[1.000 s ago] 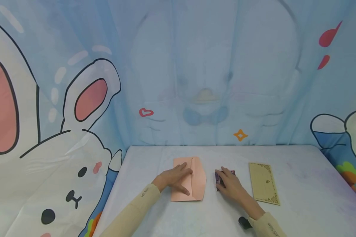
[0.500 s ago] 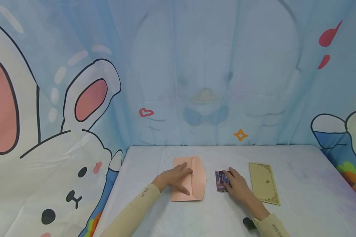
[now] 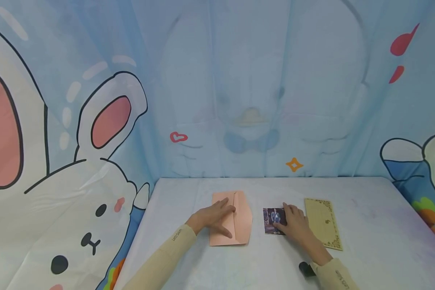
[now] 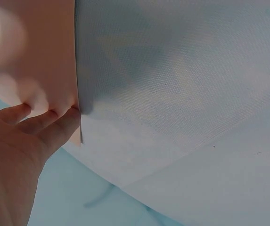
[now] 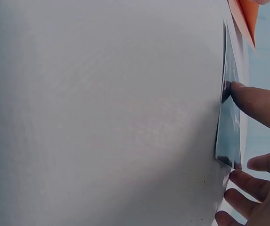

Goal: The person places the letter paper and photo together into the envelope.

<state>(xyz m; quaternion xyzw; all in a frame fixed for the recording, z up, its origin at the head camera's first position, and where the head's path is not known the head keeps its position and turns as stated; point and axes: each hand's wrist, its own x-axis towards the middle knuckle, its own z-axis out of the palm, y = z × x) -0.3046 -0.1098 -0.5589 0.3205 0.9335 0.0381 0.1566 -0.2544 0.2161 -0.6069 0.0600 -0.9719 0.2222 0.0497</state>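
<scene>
My left hand lies with spread fingers on a pink paper envelope, its pointed flap unfolded toward the right. In the left wrist view several fingertips press near the border of that envelope. To the right lies a small dark purple photo card showing a standing figure. My right hand has its thumb on the card's face and its other fingers at the right edge. In the right wrist view the thumb touches the glossy photo card, while the other fingertips reach the tabletop just past its short end.
A yellowish sheet of letter paper with an ornate brown border lies right of the right hand, partly behind it. A black device sits at the right wrist. The white table ends at a blue cartoon curtain.
My right hand has slid rightward across the photo card to its right edge, uncovering most of the picture. The left hand and the envelope have stayed in place.
</scene>
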